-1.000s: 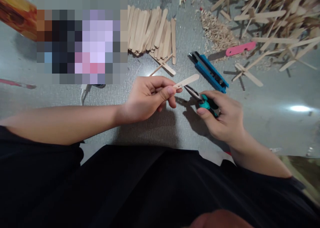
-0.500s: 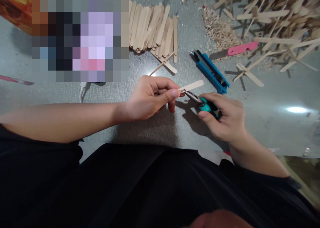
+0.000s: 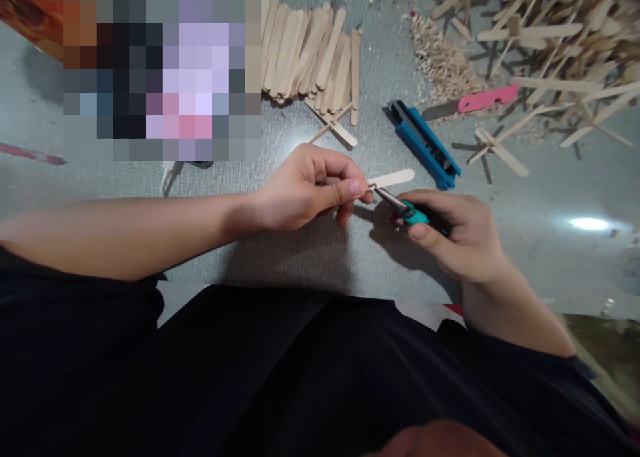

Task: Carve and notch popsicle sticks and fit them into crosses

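Note:
Between thumb and fingers, my left hand (image 3: 320,189) pinches a pale wooden stick (image 3: 395,178), whose rounded end points right. My right hand (image 3: 457,233) is wrapped round pliers (image 3: 414,213) with teal handles. The metal tip of the pliers touches the stick just beside my left fingertips; whether the jaws are closed on it is too small to tell. Above my left hand, two crossed sticks (image 3: 343,133) lie on the table.
Behind are a row of wooden sticks (image 3: 300,50), a blue cutter (image 3: 425,143), a pink-handled knife (image 3: 487,99) and wood shavings (image 3: 440,60). A heap of crossed sticks (image 3: 565,37) fills the back right. A white cable (image 3: 167,177) lies at the left on the table (image 3: 525,243).
Both hands have shifted slightly right with the stick and the pliers. The pliers' handles have drawn closer together in my right hand.

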`<state>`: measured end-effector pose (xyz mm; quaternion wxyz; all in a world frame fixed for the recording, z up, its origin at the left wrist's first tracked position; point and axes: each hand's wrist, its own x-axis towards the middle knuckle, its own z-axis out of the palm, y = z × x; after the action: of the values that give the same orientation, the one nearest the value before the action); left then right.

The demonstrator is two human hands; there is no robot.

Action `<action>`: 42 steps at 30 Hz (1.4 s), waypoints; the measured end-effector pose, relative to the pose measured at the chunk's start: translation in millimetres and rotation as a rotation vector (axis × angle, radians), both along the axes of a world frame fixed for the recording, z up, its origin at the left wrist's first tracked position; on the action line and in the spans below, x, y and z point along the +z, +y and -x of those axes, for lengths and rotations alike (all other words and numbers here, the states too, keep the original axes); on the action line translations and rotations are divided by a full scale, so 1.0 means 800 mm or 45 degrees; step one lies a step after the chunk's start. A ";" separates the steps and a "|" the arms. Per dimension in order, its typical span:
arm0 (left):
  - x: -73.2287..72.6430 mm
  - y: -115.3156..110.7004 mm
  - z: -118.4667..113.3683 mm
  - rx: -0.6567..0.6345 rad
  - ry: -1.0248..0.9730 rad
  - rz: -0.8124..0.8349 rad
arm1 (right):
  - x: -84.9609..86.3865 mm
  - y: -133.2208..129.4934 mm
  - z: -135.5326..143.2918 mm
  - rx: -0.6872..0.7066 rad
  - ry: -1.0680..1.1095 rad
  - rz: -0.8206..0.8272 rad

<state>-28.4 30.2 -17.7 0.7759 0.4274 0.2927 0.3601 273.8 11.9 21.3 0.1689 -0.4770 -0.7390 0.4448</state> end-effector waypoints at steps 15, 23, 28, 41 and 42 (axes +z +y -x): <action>0.006 0.003 0.002 -0.001 0.128 -0.107 | 0.009 -0.002 -0.004 -0.021 0.030 0.230; 0.005 0.001 0.005 -0.033 0.203 -0.176 | 0.012 -0.007 -0.004 -0.032 0.005 0.259; 0.004 0.003 0.006 -0.038 0.221 -0.187 | 0.018 -0.007 -0.001 -0.023 0.015 0.349; 0.006 0.003 0.004 -0.056 0.178 -0.127 | 0.013 -0.009 -0.002 -0.019 0.028 0.154; 0.007 0.003 0.004 -0.061 0.161 -0.113 | 0.012 -0.008 -0.003 -0.006 0.041 0.138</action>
<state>-31.4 32.4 -12.1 0.7444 0.4903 0.3146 0.3263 276.4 5.3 30.6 0.1556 -0.4801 -0.7099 0.4913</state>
